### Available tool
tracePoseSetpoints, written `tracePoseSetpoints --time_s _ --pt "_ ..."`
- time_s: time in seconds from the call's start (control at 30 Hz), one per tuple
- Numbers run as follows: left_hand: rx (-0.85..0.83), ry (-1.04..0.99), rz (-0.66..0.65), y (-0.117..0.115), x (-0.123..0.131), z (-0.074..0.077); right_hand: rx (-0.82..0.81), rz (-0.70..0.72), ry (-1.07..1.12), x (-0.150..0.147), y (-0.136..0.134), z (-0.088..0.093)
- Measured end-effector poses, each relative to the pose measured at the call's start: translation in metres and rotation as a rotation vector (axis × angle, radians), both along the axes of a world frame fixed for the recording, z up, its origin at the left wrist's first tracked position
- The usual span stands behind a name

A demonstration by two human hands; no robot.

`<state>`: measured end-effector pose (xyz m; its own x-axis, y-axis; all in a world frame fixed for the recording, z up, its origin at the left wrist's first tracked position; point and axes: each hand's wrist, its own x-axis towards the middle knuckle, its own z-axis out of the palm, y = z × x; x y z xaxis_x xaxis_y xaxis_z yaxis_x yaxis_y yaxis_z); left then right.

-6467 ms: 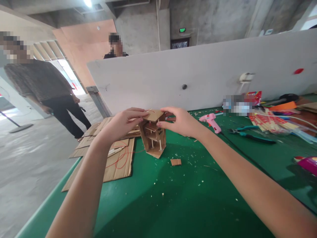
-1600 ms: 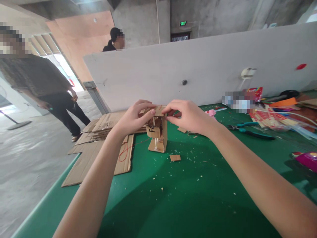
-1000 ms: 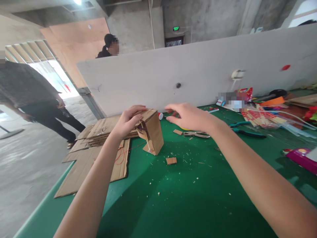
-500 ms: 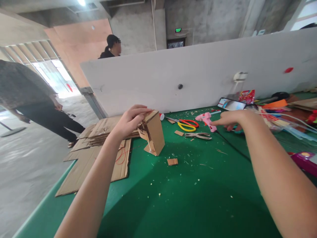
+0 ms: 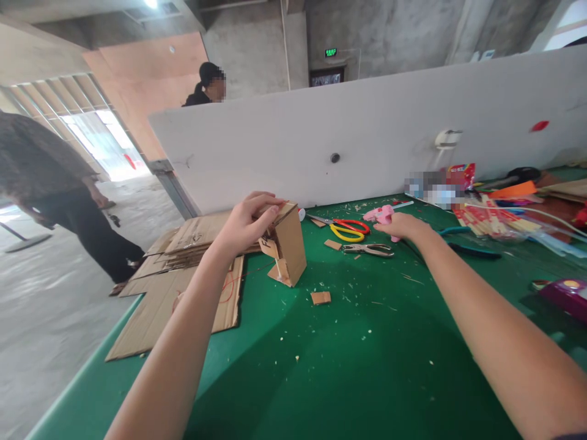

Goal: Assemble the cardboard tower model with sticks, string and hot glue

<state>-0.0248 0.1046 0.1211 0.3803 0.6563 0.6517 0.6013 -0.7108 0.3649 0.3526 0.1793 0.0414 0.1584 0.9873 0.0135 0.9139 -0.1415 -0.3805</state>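
My left hand (image 5: 251,221) grips the top of a small upright cardboard box (image 5: 291,247), its fingers over the upper edge and its thumb along the near side. The box stands on the green table, with a folded flap and a white stick low on its left side. Farther right, my right hand (image 5: 406,227) is closed around the handle of a pink hot glue gun (image 5: 381,214), which points left. Pliers-like metal punch (image 5: 369,249) and scissors with red and yellow handles (image 5: 347,230) lie between the two hands.
Stacked cardboard sheets (image 5: 183,287) lie at left. A small cardboard scrap (image 5: 320,297) rests before the box. Teal-handled pliers (image 5: 474,249), wooden sticks (image 5: 486,219) and a purple tool (image 5: 566,296) are at right. A white partition (image 5: 275,146) stands behind; a person (image 5: 59,177) is beyond the table's left edge.
My right hand has moved left and closed on the glue gun's handle, uncovering the teal-handled pliers. My left hand stays on the cardboard box. The person at left has shifted.
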Motion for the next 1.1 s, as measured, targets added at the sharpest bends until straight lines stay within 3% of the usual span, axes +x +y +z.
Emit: tracePoseSetpoints --time_s 0.1,0.2,0.3,0.43,0.53,0.63,0.73,0.87,1.1 --pt "0.013 -0.012 0.001 0.001 -0.001 -0.001 0.034 -0.074 0.091 -0.003 0.004 -0.018" --pt "0.018 -0.017 -0.008 0.002 -0.001 -0.001 0.103 -0.076 0.240 -0.006 -0.001 -0.016" --pt "0.010 -0.019 -0.005 0.001 -0.002 -0.002 0.158 -0.009 0.423 -0.010 -0.017 0.012" --pt "-0.015 -0.043 -0.006 0.002 -0.001 -0.002 0.135 0.267 0.635 -0.018 -0.054 0.071" --pt "-0.020 -0.063 -0.016 0.003 0.000 -0.003 0.137 0.558 0.660 -0.031 -0.083 0.105" --pt "-0.015 -0.066 -0.021 0.003 0.000 -0.004 0.160 0.710 0.565 -0.052 -0.104 0.122" --pt "-0.016 -0.068 -0.020 0.002 0.000 -0.004 0.172 0.799 0.425 -0.076 -0.120 0.127" --pt "-0.027 -0.080 -0.029 0.002 0.001 -0.004 0.184 0.812 0.332 -0.098 -0.131 0.128" --pt "-0.057 -0.095 -0.029 0.004 -0.001 -0.004 0.170 0.782 0.288 -0.104 -0.130 0.125"
